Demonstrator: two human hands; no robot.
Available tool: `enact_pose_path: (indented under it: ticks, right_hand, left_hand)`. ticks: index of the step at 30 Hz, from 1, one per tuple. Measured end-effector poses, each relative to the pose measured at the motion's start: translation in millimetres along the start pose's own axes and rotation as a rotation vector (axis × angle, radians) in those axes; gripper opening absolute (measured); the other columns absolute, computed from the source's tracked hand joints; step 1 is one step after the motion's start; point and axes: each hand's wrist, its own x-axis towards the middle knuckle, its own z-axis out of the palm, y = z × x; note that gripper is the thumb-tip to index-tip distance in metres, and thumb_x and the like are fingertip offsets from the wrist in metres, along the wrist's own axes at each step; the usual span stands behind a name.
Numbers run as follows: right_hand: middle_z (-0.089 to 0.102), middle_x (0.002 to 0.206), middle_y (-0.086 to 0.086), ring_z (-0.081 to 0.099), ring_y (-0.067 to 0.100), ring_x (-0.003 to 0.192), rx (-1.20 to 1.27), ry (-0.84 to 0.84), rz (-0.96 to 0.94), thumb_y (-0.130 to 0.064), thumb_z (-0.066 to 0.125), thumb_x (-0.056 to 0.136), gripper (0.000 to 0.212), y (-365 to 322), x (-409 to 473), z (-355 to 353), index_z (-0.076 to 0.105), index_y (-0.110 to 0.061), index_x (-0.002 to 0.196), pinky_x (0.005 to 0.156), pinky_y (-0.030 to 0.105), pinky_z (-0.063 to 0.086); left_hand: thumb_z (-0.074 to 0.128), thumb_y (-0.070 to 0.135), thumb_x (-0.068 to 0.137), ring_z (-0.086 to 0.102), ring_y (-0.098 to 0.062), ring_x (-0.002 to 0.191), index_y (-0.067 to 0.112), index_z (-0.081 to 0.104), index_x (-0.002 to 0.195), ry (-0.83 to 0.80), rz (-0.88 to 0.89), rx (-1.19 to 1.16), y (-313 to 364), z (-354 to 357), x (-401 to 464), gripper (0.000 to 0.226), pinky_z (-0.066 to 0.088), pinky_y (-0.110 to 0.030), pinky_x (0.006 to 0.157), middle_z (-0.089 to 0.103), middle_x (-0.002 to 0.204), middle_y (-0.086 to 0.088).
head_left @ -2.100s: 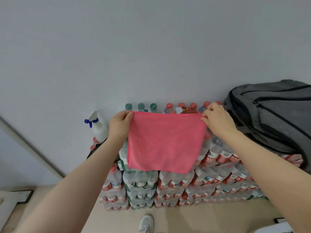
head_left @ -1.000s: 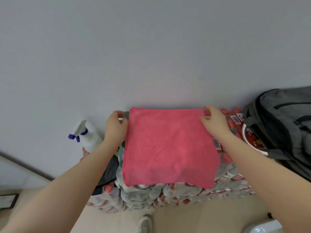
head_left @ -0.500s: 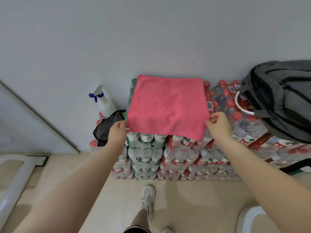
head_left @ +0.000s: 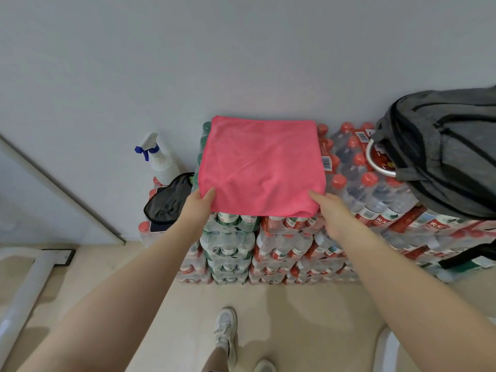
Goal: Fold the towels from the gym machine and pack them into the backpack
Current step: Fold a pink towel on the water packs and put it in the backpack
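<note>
Nearest us, below our arms, one white sneaker (head_left: pixel 226 327) stands on the pale floor (head_left: pixel 308 318). Our left hand (head_left: pixel 198 205) reaches the near-left corner of the pink towel (head_left: pixel 261 167); its thumb lies on top of the cloth and the fingers (head_left: pixel 195 196) go under the edge, so it pinches that corner. Our right hand (head_left: pixel 328 208) is at the near-right corner, with one finger stretched flat on top of the cloth; we cannot tell whether the other fingers, hidden under the edge, grip it.

Just beyond both sets of fingers the towel lies spread flat and roughly square on the stacked packs of water bottles (head_left: pixel 268 245), its near edge hanging slightly over the front of the stack. Directly under the fingers the packs carry green labels on the left and red labels on the right.

Left of the left fingers a black pouch (head_left: pixel 167 200) lies on a lower stack, and beyond it a white spray bottle with a blue trigger (head_left: pixel 157 158) stands against the wall (head_left: pixel 241 49). Right of the right fingers, well apart, the grey backpack (head_left: pixel 445 154) rests on the red-capped bottles, with a curved metal rim (head_left: pixel 375 165) showing at its opening. The towel is outside the backpack.
</note>
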Motion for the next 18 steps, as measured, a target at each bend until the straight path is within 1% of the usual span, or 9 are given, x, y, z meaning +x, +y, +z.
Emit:
enact_pose_path:
  ticks: [1, 3, 5, 7, 9, 10, 12, 15, 18]
  right_hand:
    - [0.055, 0.129, 0.010, 0.053, 0.026, 0.114, 0.036, -0.002, 0.004, -0.019, 0.054, 0.091, 0.039, -0.9, -0.4, -2.5, 0.049, -0.004, 0.128, 0.096, 0.037, 0.042]
    - [0.056, 0.126, 0.009, 0.054, 0.024, 0.108, 0.061, -0.030, 0.011, -0.018, 0.054, 0.092, 0.035, -0.9, -3.3, -10.2, 0.051, -0.008, 0.124, 0.097, 0.041, 0.043]
    - [0.056, 0.122, 0.008, 0.053, 0.024, 0.109, 0.062, -0.092, 0.010, -0.017, 0.050, 0.094, 0.031, 3.3, -6.8, -18.0, 0.050, -0.008, 0.124, 0.093, 0.041, 0.045]
    - [0.057, 0.111, 0.008, 0.056, 0.025, 0.101, 0.013, -0.122, 0.006, -0.015, 0.045, 0.097, 0.029, 9.9, -9.9, -22.7, 0.047, -0.006, 0.125, 0.081, 0.038, 0.048]
    - [0.057, 0.085, 0.011, 0.057, 0.019, 0.067, -0.084, -0.092, -0.004, -0.014, 0.044, 0.097, 0.024, 14.0, -14.0, -24.2, 0.049, -0.004, 0.118, 0.059, 0.031, 0.048]
    - [0.054, 0.075, 0.012, 0.051, 0.013, 0.050, -0.113, -0.073, -0.010, -0.014, 0.045, 0.097, 0.023, 15.3, -15.0, -25.3, 0.049, -0.001, 0.115, 0.050, 0.027, 0.044]
    - [0.051, 0.071, 0.011, 0.040, 0.006, 0.034, -0.086, -0.079, -0.011, -0.013, 0.051, 0.094, 0.023, 15.6, -17.0, -28.8, 0.048, 0.001, 0.112, 0.042, 0.024, 0.038]
    - [0.056, 0.082, 0.009, 0.041, 0.009, 0.043, 0.034, -0.159, -0.035, -0.008, 0.059, 0.088, 0.032, 11.3, -24.7, -38.3, 0.044, -0.002, 0.116, 0.044, 0.020, 0.042]
    - [0.059, 0.085, 0.008, 0.052, 0.009, 0.046, 0.039, -0.168, -0.099, 0.004, 0.059, 0.084, 0.043, 8.8, -34.4, -50.1, 0.037, -0.010, 0.119, 0.048, 0.018, 0.049]
  left_hand:
    - [0.041, 0.024, 0.098, 0.054, -0.022, 0.109, 0.005, 0.040, 0.135, -0.006, -0.031, -0.065, -0.6, -4.1, 0.5, 0.042, 0.045, -0.033, 0.094, 0.052, 0.128, -0.008]
    - [0.040, 0.024, 0.098, 0.056, -0.023, 0.103, 0.008, 0.041, 0.132, -0.027, -0.100, -0.196, -2.1, -13.2, 1.0, 0.038, 0.051, -0.031, 0.083, 0.053, 0.121, -0.007]
    - [0.040, 0.022, 0.098, 0.058, -0.020, 0.083, 0.010, 0.046, 0.121, -0.042, -0.142, -0.254, -3.6, -20.1, -0.8, 0.026, 0.055, -0.024, 0.062, 0.056, 0.101, -0.005]
    - [0.041, 0.020, 0.098, 0.055, -0.016, 0.065, 0.008, 0.048, 0.111, -0.047, -0.156, -0.225, -6.4, -22.4, -3.6, 0.019, 0.050, -0.018, 0.045, 0.054, 0.084, -0.006]
    - [0.043, 0.018, 0.097, 0.056, -0.013, 0.049, 0.006, 0.049, 0.103, -0.042, -0.160, -0.182, -9.0, -22.2, -6.3, 0.014, 0.047, -0.017, 0.040, 0.053, 0.075, -0.009]
    - [0.046, 0.018, 0.096, 0.055, -0.009, 0.042, 0.007, 0.049, 0.096, -0.032, -0.153, -0.147, -10.1, -22.1, -8.2, 0.012, 0.047, -0.017, 0.039, 0.053, 0.073, -0.009]
    - [0.050, 0.019, 0.094, 0.051, -0.004, 0.034, 0.010, 0.048, 0.084, 0.006, -0.120, -0.079, -11.8, -22.3, -11.9, 0.014, 0.046, -0.015, 0.038, 0.051, 0.069, -0.007]
    - [0.053, 0.019, 0.093, 0.048, -0.004, 0.031, 0.010, 0.045, 0.078, 0.039, -0.054, -0.067, -10.8, -24.0, -18.0, 0.018, 0.041, -0.015, 0.034, 0.049, 0.064, -0.009]
    - [0.053, 0.015, 0.092, 0.049, -0.008, 0.034, 0.008, 0.044, 0.094, 0.054, 0.005, -0.115, -6.0, -24.6, -27.7, 0.011, 0.039, -0.016, 0.033, 0.051, 0.067, -0.011]
